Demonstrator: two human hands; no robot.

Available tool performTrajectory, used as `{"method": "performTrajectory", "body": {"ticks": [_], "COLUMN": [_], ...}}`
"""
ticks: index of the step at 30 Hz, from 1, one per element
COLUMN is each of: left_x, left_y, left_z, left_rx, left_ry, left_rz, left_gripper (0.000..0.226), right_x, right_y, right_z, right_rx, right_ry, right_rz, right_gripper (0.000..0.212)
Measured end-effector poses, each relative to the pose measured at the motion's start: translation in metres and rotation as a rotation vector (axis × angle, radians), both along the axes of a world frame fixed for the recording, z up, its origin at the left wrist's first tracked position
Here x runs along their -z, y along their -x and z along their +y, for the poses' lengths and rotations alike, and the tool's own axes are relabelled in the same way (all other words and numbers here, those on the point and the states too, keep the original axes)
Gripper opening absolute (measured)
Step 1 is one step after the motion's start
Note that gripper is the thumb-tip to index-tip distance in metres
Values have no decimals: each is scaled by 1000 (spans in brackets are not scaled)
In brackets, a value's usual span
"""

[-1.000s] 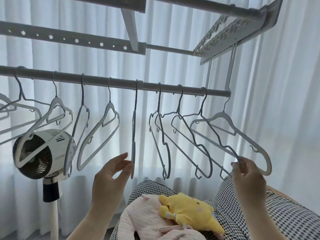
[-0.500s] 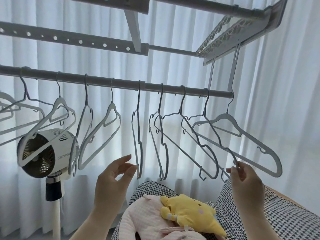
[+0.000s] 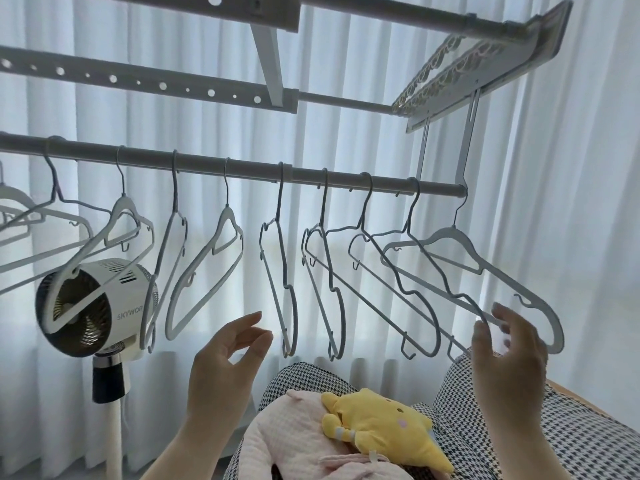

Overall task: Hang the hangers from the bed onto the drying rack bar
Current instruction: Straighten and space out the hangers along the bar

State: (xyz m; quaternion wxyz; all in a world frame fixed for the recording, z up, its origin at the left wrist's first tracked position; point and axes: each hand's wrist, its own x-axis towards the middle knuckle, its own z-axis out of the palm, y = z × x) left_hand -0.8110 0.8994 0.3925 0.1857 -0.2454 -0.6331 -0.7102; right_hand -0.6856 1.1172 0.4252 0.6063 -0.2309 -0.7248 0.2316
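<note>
Nine hangers (image 3: 281, 202) hook over the drying rack bar (image 3: 242, 166), spaced along it to its right end so none tangle; further pale ones are cut off at the left edge of view. Some are thin wire and some broad plastic, and most are turned at an angle. The right hand (image 3: 509, 358) reaches to the low tips of the last two hangers at the bar's right end, probably to steady them. Its fingers are loosely spread there, and whether they pinch the wire cannot be told. The left hand (image 3: 225, 362) hovers with relaxed, parted fingers, holding nothing, just beside a mid-bar hanger. On the bed (image 3: 588, 438) lie two plush toys, one yellow (image 3: 377, 420) and one pink (image 3: 287, 441); no hanger shows there. One fan (image 3: 93, 306) stands behind the left hangers.
</note>
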Motion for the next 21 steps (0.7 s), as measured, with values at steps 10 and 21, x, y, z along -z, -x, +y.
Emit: {"method": "performTrajectory", "body": {"ticks": [10,21], "left_x": [5,7], "left_y": [2,3], "left_z": [-5,-6], "left_rx": [10,25], "left_ry": [-13,1], "left_rz": [8,7], "left_gripper": [33,33], "right_x": [6,7], "right_y": [18,27], "right_z": [-14,-18], "right_rx": [200,117], "right_ry": [-187,-60], "right_rz": [-221,-346], "right_gripper": [38,32]}}
